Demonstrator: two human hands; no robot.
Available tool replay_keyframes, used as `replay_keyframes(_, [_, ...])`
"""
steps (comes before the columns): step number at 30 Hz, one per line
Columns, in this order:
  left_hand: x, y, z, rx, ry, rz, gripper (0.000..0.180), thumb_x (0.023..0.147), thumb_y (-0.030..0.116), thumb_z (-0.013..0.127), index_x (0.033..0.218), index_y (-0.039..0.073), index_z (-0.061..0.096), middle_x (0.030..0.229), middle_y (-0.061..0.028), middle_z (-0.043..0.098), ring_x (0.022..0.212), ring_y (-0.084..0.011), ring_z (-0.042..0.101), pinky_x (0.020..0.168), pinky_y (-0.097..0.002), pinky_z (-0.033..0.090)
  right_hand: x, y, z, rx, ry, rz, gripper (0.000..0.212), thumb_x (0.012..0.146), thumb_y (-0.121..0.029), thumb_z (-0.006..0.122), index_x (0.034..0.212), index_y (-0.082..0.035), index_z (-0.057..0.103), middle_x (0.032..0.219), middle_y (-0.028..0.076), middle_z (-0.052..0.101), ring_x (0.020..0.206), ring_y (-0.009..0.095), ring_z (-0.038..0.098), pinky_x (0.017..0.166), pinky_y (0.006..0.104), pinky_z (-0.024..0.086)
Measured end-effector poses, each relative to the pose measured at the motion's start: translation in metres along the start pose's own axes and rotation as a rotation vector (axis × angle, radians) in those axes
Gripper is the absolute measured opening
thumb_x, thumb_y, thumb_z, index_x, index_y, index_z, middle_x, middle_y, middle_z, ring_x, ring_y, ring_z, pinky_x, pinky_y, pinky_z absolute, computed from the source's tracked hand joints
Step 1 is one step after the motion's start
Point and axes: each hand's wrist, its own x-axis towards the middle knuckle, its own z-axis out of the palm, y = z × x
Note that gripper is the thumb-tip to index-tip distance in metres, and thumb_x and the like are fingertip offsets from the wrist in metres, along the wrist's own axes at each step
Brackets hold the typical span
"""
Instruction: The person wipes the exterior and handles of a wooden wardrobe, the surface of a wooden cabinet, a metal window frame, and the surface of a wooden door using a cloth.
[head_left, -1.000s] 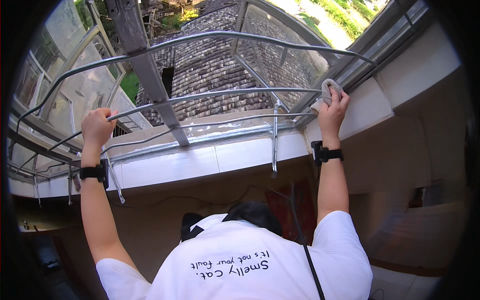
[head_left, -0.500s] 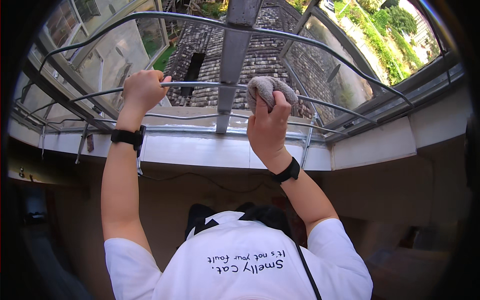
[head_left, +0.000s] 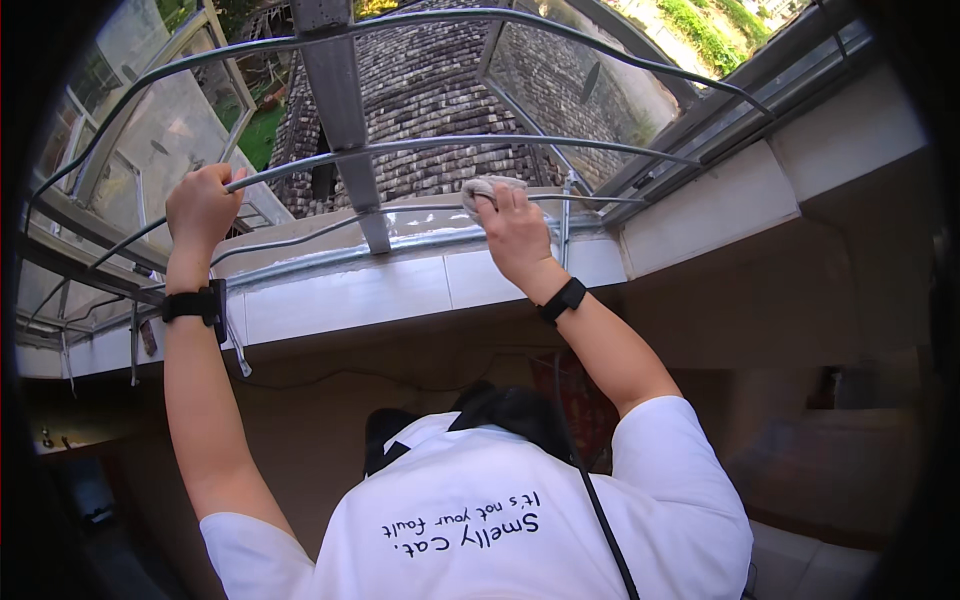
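Observation:
My left hand (head_left: 203, 207) is closed around a metal window bar (head_left: 450, 144), the middle one of several that curve across the opening. A folded grey cloth (head_left: 480, 188) is bunched in my right hand (head_left: 520, 240), fingers bent over it. That cloth sits on a lower, thinner bar (head_left: 408, 209), to the right of the upright metal post (head_left: 340, 110). What part of the lower bar the cloth wraps is hidden by cloth and fingers. Both wrists carry black bands.
A white tiled sill (head_left: 350, 295) runs below the bars. Higher up, another curved bar (head_left: 420, 20) crosses the opening. Open glass window panes stand on the left and right. Beyond lies a tiled roof (head_left: 430, 100). A thin upright rod (head_left: 565, 225) stands just right of the cloth.
My right hand has brought the cloth down from the middle bar to the lower one. My left hand still grips the middle bar. The whole view has shifted and tilted.

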Motion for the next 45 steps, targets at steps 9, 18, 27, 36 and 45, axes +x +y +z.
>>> replay_keyframes(9, [0.001,0.000,0.005,0.038,-0.004,0.004,0.031,0.084,0.035,0.055,0.067,0.009,0.062,0.069,-0.0140,0.061,0.069,-0.0364,0.059,0.058,-0.0442,0.046,-0.108,0.169,-0.006,-0.183,-0.126,0.323,0.037,0.077,-0.006,0.051,0.113,-0.009,0.052,0.106,0.012,0.047,0.098,0.031,0.049,0.076,0.0397,0.045])
replay_keyframes(18, [0.000,-0.003,0.006,0.038,0.047,0.038,0.032,0.085,0.033,0.054,0.067,0.007,0.060,0.067,-0.0168,0.060,0.066,-0.0383,0.058,0.056,-0.0458,0.044,-0.048,0.218,-0.070,-0.133,0.452,0.782,0.048,0.075,-0.007,0.050,0.121,0.002,0.042,0.101,0.022,0.044,0.095,0.040,0.049,0.082,0.0445,0.043])
replay_keyframes(27, [0.000,-0.003,0.009,0.080,0.039,0.050,0.032,0.086,0.032,0.054,0.067,0.007,0.060,0.065,-0.0169,0.058,0.063,-0.0377,0.057,0.054,-0.0451,0.043,-0.128,0.197,0.053,-0.093,0.281,0.796,0.056,0.073,-0.006,0.054,0.125,0.002,0.036,0.116,0.027,0.038,0.105,0.043,0.044,0.091,0.0479,0.038])
replay_keyframes(36, [0.004,-0.003,0.012,0.077,0.037,0.025,0.031,0.086,0.033,0.053,0.069,0.008,0.061,0.066,-0.0165,0.059,0.065,-0.0379,0.057,0.055,-0.0449,0.044,-0.182,0.198,0.091,0.039,-0.175,0.858,0.047,0.078,-0.015,0.051,0.123,-0.003,0.044,0.113,0.021,0.043,0.106,0.039,0.046,0.089,0.0419,0.040])
replay_keyframes(45, [-0.001,-0.007,0.007,0.071,0.027,-0.018,0.031,0.084,0.035,0.054,0.070,0.009,0.062,0.066,-0.0144,0.060,0.066,-0.0373,0.059,0.056,-0.0452,0.045,-0.083,0.123,0.040,0.534,-0.450,0.367,0.046,0.073,-0.002,0.048,0.119,-0.004,0.052,0.109,0.016,0.049,0.101,0.037,0.049,0.088,0.0413,0.042])
